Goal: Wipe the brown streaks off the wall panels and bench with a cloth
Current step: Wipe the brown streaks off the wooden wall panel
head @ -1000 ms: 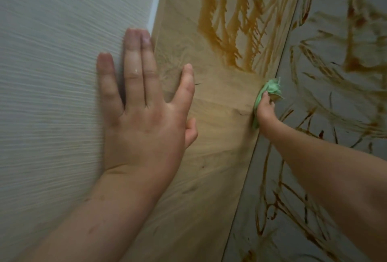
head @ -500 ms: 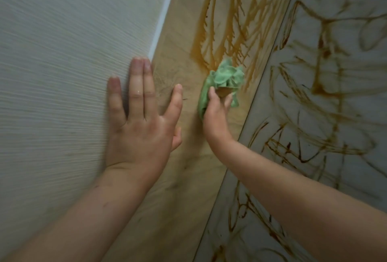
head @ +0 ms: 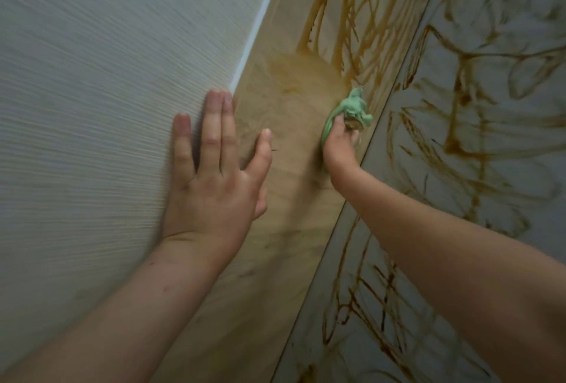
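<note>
The left hand (head: 214, 192) lies flat, fingers straight, across the pale panel (head: 92, 107) and the wood panel (head: 284, 244), whose near stretch looks clean. Farther on, the right hand (head: 338, 149) clutches the green cloth (head: 352, 105), bunched beyond its fingertips against the wood; the brown streaks (head: 346, 15) above and the streaked grey panel (head: 520, 143) are left to wipe

Bare forearms, bare left hand (head: 211, 195) and right hand (head: 338, 149), short-trimmed nails; a few small dark flecks dot the left forearm (head: 131, 306).

Cloth (head: 352, 107) on middle panel (head: 291, 131), right of left hand (head: 211, 189)
</note>
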Demonstrator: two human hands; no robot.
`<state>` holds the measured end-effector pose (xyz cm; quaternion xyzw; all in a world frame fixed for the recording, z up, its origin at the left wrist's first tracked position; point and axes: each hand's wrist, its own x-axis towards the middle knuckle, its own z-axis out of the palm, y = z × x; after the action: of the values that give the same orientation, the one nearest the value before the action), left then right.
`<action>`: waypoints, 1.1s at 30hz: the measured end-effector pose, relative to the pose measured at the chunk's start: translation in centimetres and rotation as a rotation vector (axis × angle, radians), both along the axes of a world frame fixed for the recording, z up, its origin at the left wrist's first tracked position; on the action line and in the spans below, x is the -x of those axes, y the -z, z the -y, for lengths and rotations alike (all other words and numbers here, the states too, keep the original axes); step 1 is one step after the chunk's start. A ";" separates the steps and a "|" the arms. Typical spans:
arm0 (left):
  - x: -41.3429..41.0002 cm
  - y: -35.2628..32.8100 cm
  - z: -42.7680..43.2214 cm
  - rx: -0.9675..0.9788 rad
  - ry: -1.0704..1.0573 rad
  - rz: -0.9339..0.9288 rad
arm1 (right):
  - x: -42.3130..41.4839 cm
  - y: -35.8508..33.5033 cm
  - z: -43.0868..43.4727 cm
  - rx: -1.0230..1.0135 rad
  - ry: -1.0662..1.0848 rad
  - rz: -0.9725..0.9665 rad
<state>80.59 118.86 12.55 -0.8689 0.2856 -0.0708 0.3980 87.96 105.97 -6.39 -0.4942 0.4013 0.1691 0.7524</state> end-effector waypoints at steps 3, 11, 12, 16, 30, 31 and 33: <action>0.1 0.0 0.1 0.009 -0.003 -0.016 | 1.7 -2.1 -1.0 0.044 -0.039 0.122; 0.0 -0.2 0.3 -0.021 -0.040 -0.042 | 0.2 -6.7 -0.3 0.416 0.010 0.865; 0.1 -0.2 0.3 -0.017 -0.031 -0.042 | -0.1 -6.0 0.1 0.401 0.005 0.783; 0.4 -0.6 0.6 -0.067 -0.045 -0.025 | 1.0 -3.6 1.0 0.142 -0.122 0.246; -0.7 -5.3 5.0 0.068 0.008 -0.057 | 0.2 -11.3 2.6 0.298 -0.112 0.741; -1.6 -5.5 5.3 0.072 0.040 -0.037 | -0.9 -11.0 2.8 0.295 -0.086 0.717; -3.5 -5.7 6.2 0.063 0.064 -0.013 | -2.3 -9.8 3.1 0.249 -0.045 0.587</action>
<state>84.07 112.71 18.22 -0.8720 0.3133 -0.0867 0.3661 90.30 102.84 3.42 -0.6191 0.1737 -0.0146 0.7657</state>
